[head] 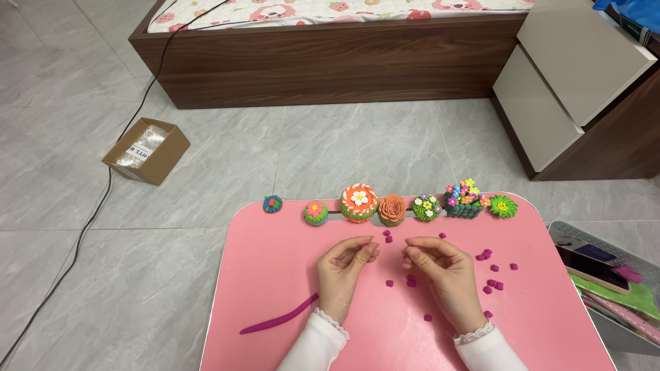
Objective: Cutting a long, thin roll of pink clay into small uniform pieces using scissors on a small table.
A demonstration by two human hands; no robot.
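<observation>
On the pink desk [275, 275] the left hand [344, 268] has its fingertips pinched together around what looks like a small magenta clay bit, mostly hidden between thumb and forefinger. The right hand [440, 264] has its fingers curled in and nearly closed; whether it holds a piece cannot be told. Loose magenta clay pieces [491, 268] lie scattered from 12 o'clock to 3 o'clock of the right hand, some just beside it, a few between the two hands. They look soft, light and easily squashed, so a gentle fingertip pinch at the sides would suit them, not a squeeze. A long magenta clay strip [278, 320] lies at 8 o'clock of the left hand, near the wrist. A row of finished clay flower models [392, 206] stands along the desk's far edge, at 12 o'clock, well apart from both hands.
</observation>
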